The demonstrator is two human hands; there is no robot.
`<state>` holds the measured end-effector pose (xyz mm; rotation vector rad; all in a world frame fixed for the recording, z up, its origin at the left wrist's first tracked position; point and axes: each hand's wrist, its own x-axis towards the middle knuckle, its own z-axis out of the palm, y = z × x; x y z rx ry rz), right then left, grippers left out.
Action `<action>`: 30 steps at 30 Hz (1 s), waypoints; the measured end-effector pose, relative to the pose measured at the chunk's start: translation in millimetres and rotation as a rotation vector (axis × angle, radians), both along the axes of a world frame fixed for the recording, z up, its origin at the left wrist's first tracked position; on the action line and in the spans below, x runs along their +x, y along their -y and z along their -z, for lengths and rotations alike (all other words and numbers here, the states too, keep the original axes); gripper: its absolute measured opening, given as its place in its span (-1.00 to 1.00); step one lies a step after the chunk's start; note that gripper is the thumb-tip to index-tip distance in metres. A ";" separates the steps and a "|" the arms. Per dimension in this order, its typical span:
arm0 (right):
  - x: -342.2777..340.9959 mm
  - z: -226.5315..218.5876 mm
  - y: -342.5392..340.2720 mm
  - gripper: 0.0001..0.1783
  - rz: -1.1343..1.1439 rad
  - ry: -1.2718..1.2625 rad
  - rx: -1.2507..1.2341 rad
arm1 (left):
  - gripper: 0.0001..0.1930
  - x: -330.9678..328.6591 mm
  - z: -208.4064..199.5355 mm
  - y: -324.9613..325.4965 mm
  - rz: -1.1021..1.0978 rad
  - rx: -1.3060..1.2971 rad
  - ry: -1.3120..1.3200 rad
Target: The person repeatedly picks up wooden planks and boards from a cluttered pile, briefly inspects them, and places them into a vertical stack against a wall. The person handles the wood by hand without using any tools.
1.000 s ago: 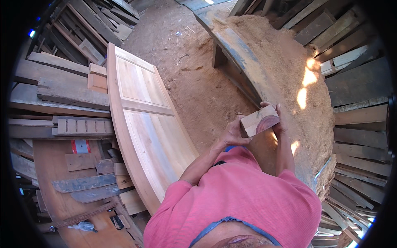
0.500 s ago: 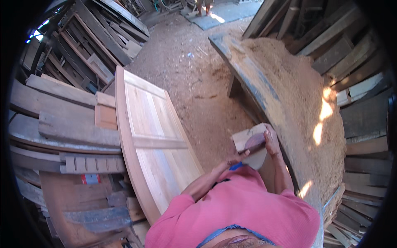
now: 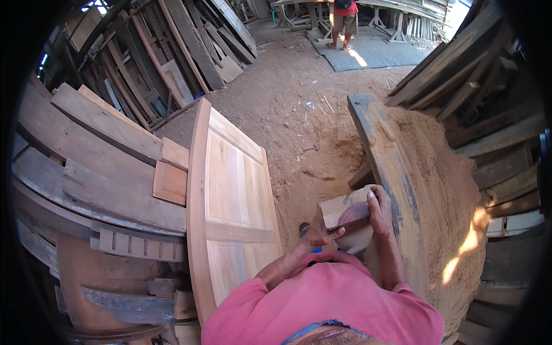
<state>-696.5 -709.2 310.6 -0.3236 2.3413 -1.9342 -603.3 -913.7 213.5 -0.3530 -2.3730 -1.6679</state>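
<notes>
As I watch remotely, a wooden block (image 3: pixel 345 210) is held before the pink shirt (image 3: pixel 322 293)

The left hand (image 3: pixel 322 232) is closed on the block's left side, the right hand (image 3: pixel 380 211) clamped on its right. I see a dark rounded patch (image 3: pixel 353 213) on its pale face. A panelled wooden door (image 3: pixel 237 187) is to the left, a sawdust-strewn plank (image 3: pixel 398 175) to the right.

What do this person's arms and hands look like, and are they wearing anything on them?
The left hand and right hand are ungloved. Both forearms are bare, with no visible bands or cables. The sleeves are pink, end around the elbows and match the shirt, which shows blue at the neck.
</notes>
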 end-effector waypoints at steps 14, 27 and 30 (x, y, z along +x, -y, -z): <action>-267.6 7.8 234.3 -0.66 -0.110 -0.164 -0.454 | 0.01 -274.4 -72.3 243.2 -0.133 -0.132 -0.259; -532.3 120.0 434.7 -0.03 -0.691 -0.254 0.199 | 0.06 -474.5 62.7 461.7 -0.430 -0.037 0.258; -611.5 110.7 479.2 0.17 -0.862 -0.354 0.301 | 0.07 -526.5 68.1 503.1 -0.388 0.281 0.214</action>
